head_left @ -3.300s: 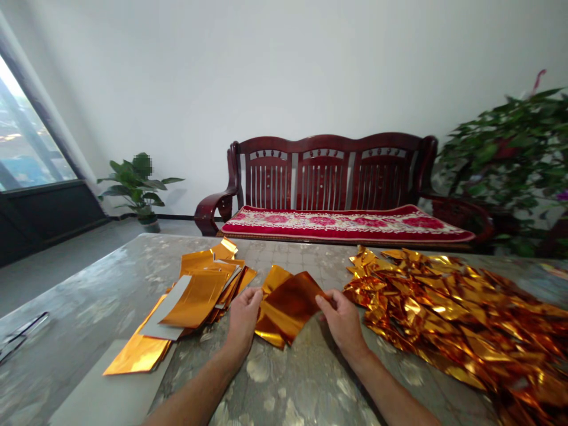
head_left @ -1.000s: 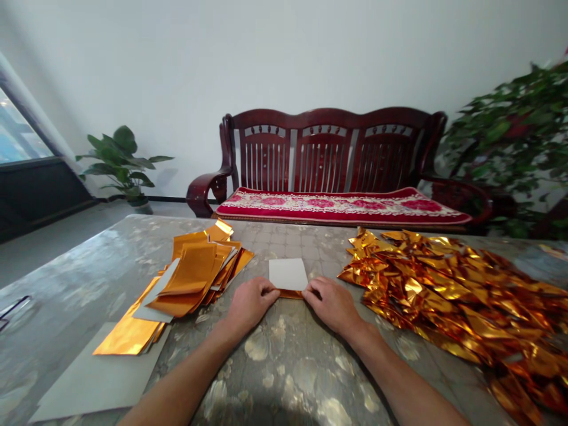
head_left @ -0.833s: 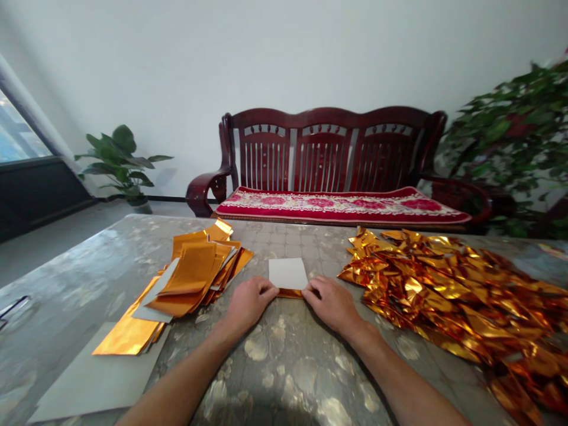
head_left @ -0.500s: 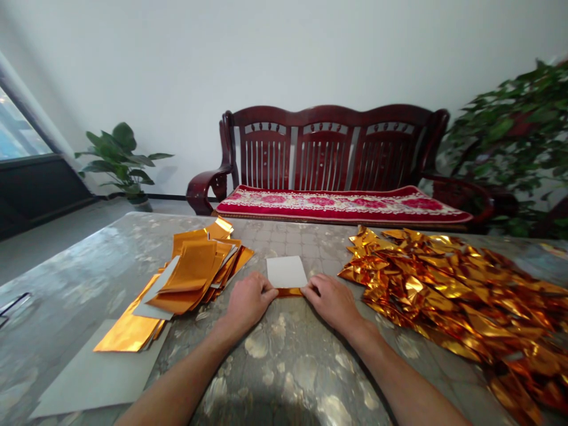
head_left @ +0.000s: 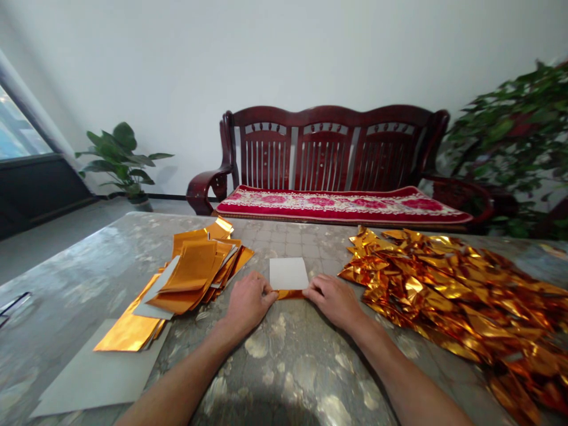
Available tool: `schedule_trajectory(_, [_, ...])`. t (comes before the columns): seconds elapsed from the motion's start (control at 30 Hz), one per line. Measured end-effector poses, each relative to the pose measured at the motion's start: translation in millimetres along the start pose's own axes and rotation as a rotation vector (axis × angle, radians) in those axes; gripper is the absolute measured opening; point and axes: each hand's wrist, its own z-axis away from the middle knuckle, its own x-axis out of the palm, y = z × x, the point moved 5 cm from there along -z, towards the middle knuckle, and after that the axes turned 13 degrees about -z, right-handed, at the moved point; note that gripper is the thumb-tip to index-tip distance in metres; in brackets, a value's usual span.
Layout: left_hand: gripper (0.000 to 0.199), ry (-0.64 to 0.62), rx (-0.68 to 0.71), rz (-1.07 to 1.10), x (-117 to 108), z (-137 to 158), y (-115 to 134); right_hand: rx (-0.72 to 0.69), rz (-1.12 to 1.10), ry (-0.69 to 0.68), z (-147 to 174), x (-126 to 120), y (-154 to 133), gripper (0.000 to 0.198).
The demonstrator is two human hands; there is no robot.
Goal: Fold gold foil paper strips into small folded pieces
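A small sheet of foil paper [head_left: 288, 273] lies in front of me, its pale back facing up. Along its near edge runs a narrow folded strip showing the gold side. My left hand [head_left: 251, 299] pinches the left end of that fold between thumb and fingers. At the right end, my right hand [head_left: 331, 299] pinches the fold in the same way. A loose stack of gold foil sheets [head_left: 190, 269] is left of my left hand. Right of my right hand spreads a heap of folded gold foil pieces [head_left: 444, 290].
The table [head_left: 284, 367] has a grey shell-patterned cover. Pale flat sheets [head_left: 102, 373] lie under the stack at the near left. A dark thin object [head_left: 15, 305] is at the left edge. Beyond the table stands a wooden bench [head_left: 332, 154] with a red cushion, with plants on both sides.
The sheet has shifted very slightly to the right, and the gold fold at its near edge looks a little tilted. Both hands stay at its ends.
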Motion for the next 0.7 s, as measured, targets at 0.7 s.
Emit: schedule_trajectory(0.7, [0.020,0.011,-0.004,-0.110,-3.6,0.7,1.8,0.075,0.055,0.075,0.0,2.1,-3.5,0.022])
